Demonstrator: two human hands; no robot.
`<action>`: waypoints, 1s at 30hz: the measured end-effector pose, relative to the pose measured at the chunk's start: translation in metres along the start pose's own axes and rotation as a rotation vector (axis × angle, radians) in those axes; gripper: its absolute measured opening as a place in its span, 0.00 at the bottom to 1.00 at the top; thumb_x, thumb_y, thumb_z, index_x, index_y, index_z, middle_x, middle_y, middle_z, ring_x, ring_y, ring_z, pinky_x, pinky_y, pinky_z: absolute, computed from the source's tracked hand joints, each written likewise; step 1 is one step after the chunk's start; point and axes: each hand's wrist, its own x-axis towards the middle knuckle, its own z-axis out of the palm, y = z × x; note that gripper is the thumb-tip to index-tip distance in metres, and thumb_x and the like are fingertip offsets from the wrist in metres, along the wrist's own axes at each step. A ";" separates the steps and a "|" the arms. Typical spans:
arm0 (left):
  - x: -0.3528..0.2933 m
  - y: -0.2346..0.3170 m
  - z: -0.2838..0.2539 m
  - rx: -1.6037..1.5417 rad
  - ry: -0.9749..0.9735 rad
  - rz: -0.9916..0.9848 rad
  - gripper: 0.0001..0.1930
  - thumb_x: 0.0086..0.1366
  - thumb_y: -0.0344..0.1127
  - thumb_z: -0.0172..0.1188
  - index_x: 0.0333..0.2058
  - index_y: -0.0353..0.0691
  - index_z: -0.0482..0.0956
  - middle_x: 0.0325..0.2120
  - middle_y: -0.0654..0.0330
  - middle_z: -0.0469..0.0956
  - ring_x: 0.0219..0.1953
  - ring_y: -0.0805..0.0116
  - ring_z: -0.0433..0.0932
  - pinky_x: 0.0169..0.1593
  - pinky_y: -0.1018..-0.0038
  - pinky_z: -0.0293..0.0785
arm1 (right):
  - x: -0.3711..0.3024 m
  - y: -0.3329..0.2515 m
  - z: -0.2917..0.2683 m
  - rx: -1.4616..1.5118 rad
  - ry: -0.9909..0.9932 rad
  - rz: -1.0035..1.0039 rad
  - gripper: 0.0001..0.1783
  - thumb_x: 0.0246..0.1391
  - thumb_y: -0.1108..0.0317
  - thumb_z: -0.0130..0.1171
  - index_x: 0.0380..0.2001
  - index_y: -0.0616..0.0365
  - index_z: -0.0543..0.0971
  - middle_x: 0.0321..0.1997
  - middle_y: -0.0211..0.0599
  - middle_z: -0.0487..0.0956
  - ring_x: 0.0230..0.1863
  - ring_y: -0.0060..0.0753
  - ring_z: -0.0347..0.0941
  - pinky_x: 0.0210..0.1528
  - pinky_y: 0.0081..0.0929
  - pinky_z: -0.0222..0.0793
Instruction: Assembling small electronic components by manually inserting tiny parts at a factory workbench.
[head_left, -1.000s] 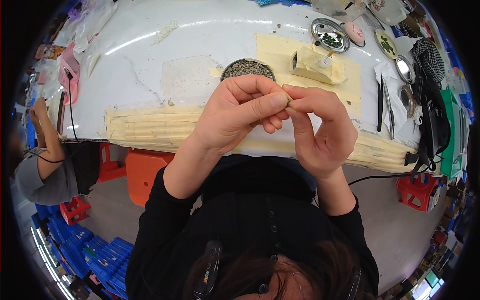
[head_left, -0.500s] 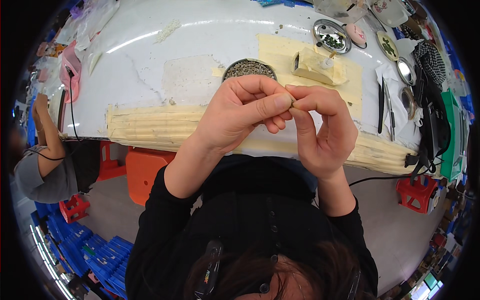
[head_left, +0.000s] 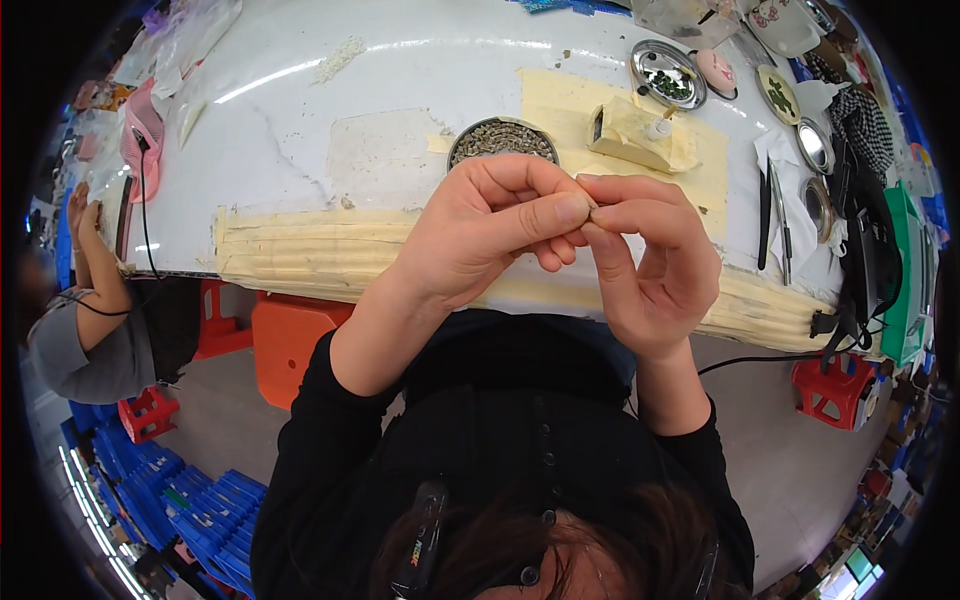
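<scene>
A black top (head_left: pixel 480 440) is covering the torso, dark round buttons (head_left: pixel 546 458) running in a line down its front. The black left sleeve (head_left: pixel 310 460) and right sleeve (head_left: pixel 705 480) are ending partway along the forearms, leaving left hand (head_left: pixel 490 210) and right hand (head_left: pixel 655 260) bare. Dark blue cloth (head_left: pixel 612 352) is showing at the lap. A glossy black strip (head_left: pixel 425 540), bearing a small coloured marking, is lying left of the buttons.

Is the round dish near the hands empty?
Not empty: brownish bits cover the part of the dish that shows. How full, I can't tell.
</scene>
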 end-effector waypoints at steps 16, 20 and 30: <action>0.000 0.001 0.001 -0.007 0.005 -0.006 0.07 0.65 0.31 0.60 0.36 0.32 0.80 0.27 0.57 0.81 0.27 0.77 0.80 0.32 0.82 0.78 | -0.004 -0.002 -0.002 0.064 -0.003 0.056 0.11 0.48 0.83 0.63 0.37 0.63 0.80 0.38 0.43 0.82 0.36 0.31 0.79 0.40 0.22 0.73; -0.001 0.001 0.002 0.057 -0.015 0.005 0.07 0.65 0.31 0.60 0.36 0.32 0.80 0.27 0.57 0.81 0.27 0.76 0.80 0.32 0.82 0.78 | -0.002 -0.002 -0.004 0.195 0.005 0.169 0.12 0.48 0.83 0.63 0.38 0.64 0.80 0.38 0.43 0.82 0.35 0.30 0.79 0.39 0.21 0.73; 0.001 0.000 0.004 0.017 0.043 0.033 0.06 0.66 0.32 0.59 0.34 0.35 0.78 0.26 0.60 0.79 0.26 0.79 0.77 0.29 0.85 0.75 | -0.002 -0.005 -0.002 -0.151 -0.065 -0.105 0.11 0.46 0.83 0.65 0.36 0.65 0.80 0.40 0.48 0.82 0.38 0.36 0.81 0.42 0.24 0.76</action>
